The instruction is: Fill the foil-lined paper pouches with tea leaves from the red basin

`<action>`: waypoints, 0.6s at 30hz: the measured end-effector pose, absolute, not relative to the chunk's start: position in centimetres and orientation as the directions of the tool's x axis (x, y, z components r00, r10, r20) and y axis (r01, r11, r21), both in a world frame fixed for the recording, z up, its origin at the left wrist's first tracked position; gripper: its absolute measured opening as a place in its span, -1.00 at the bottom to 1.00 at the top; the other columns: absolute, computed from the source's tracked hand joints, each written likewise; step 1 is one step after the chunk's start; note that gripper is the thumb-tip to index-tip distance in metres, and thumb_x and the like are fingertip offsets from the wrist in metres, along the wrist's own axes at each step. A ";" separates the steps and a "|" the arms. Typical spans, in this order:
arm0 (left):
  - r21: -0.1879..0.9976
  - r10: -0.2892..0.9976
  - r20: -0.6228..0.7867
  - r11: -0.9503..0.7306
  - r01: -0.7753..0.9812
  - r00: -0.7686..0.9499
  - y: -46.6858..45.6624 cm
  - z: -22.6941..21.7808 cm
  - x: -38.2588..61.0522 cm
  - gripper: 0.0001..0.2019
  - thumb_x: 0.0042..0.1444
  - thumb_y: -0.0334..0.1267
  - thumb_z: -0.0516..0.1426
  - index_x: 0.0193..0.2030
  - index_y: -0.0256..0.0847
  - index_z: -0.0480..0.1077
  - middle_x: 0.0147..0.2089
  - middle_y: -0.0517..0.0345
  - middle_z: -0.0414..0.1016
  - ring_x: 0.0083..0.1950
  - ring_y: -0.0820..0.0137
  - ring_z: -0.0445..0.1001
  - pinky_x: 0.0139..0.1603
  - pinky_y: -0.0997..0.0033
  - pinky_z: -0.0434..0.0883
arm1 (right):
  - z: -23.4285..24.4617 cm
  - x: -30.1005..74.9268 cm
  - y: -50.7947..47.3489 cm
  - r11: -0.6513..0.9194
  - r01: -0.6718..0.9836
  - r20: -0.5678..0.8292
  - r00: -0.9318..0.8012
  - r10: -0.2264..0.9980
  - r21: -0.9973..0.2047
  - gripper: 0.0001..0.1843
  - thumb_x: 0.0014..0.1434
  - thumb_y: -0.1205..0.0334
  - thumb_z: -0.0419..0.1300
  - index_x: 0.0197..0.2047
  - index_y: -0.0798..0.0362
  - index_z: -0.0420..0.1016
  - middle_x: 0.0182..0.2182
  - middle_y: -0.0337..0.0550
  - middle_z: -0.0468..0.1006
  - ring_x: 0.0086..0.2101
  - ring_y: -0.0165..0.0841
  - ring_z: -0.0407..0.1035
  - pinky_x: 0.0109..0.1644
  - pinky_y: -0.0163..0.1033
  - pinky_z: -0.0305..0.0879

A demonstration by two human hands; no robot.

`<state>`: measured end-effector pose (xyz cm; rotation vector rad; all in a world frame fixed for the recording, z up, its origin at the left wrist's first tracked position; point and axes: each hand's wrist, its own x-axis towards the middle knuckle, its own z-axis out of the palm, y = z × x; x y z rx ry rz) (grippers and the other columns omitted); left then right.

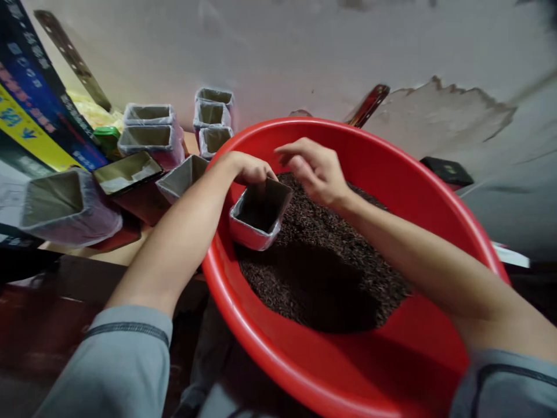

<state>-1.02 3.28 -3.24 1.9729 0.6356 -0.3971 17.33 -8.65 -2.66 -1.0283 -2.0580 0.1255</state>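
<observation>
My left hand grips the far rim of a rectangular tin wrapped in clear plastic. This tin is tilted inside a large red plastic basin, above loose dark flakes that look like dried tea leaves. Its inside is dark, and how full it is I cannot tell. To the right of the tin, my right hand hovers over the flakes, thumb and fingers apart and bent, with nothing visible in it. A deep shadow covers the middle of the heap.
Several plastic-lined rectangular tins stand left of and behind the basin. A larger lined tin is nearest on the left, beside colourful printed boxes. A stained wall rises behind. A dark box sits beyond the right rim.
</observation>
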 end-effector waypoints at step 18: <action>0.762 0.257 -0.525 -0.282 0.582 0.811 2.7 -3.6 -0.9 -0.29 -0.30 -0.41 0.17 0.11 -0.05 0.62 -0.18 0.18 0.70 0.01 0.18 0.56 0.11 0.23 0.46 | -10.9 29.2 -5.9 -0.227 0.947 -0.039 0.224 0.974 -0.229 -0.31 0.16 -0.03 0.34 0.30 0.06 0.48 0.18 0.22 0.45 0.16 0.09 0.40 0.31 0.09 0.31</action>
